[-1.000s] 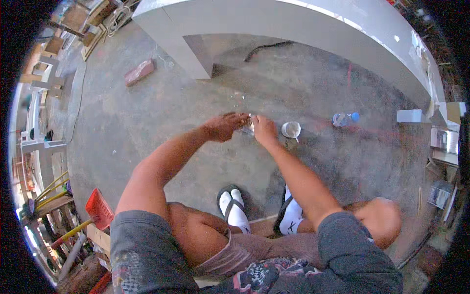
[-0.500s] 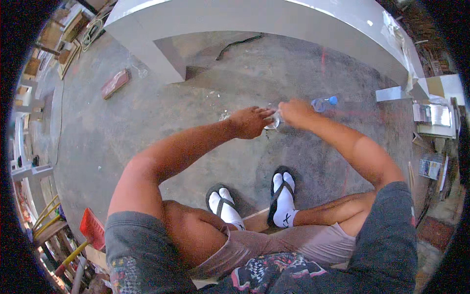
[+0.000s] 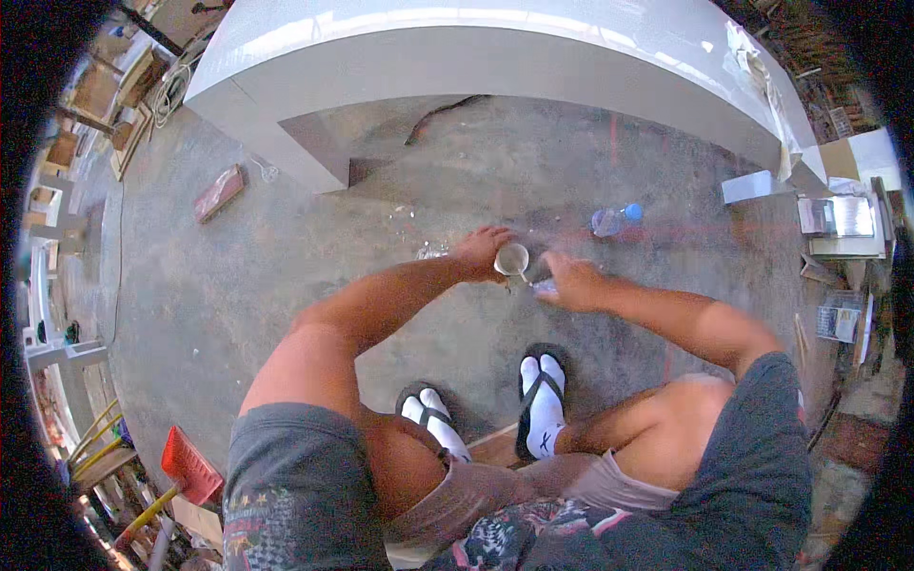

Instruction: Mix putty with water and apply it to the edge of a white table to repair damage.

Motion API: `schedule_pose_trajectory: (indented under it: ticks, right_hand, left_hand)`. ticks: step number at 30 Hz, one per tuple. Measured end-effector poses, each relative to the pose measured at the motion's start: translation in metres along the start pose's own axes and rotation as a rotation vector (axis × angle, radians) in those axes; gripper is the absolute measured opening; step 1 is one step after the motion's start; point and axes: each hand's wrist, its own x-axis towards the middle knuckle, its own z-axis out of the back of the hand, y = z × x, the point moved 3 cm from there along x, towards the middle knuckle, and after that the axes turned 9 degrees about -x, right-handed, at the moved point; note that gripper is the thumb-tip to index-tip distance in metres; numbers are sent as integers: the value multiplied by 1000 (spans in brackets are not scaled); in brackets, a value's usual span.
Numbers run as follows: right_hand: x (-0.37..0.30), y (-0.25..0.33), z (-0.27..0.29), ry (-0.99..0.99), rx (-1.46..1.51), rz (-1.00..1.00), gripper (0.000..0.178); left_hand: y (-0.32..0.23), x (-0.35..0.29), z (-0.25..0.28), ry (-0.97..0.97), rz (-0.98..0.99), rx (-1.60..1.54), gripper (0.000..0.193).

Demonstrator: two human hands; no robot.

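The pale-grey frame [image 3: 533, 71] stands well beyond the fingers of both hands. A reddish block [image 3: 219, 193] lies far off to the left of the left fingers. The left hand [image 3: 481, 255] has its fingers curled against the left side of a pale cup [image 3: 512, 259]; the right hand [image 3: 576, 284], blurred, seems to pinch a small bluish piece [image 3: 545, 287] between thumb and fingers, just right of the cup. A clear bottle [image 3: 606, 223] with a blue cap lies beyond the right fingers, untouched. Clear crumpled plastic [image 3: 431, 250] lies just left of the left hand. A thin stick [image 3: 525, 280] juts from the cup toward the right fingers. So the cup is already in hand and the piece beside it; whether they touch, or how much remains inside, I cannot tell.
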Motion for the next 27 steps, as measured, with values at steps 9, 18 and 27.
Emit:
schedule_pose_trajectory:
  ticks: [9,18,27]
  right_hand:
    - [68,29,45,323,-193,59,35]
    - [46,77,216,-289,-160,160,18]
    - [-7,137,310,-361,-235,360,24]
  left_hand:
    - [-15,-6,37,-19,9,-314,67]
    - [-156,-107,210,-384,-109,-274,72]
    - [-215,-164,254,-364,-113,-456,73]
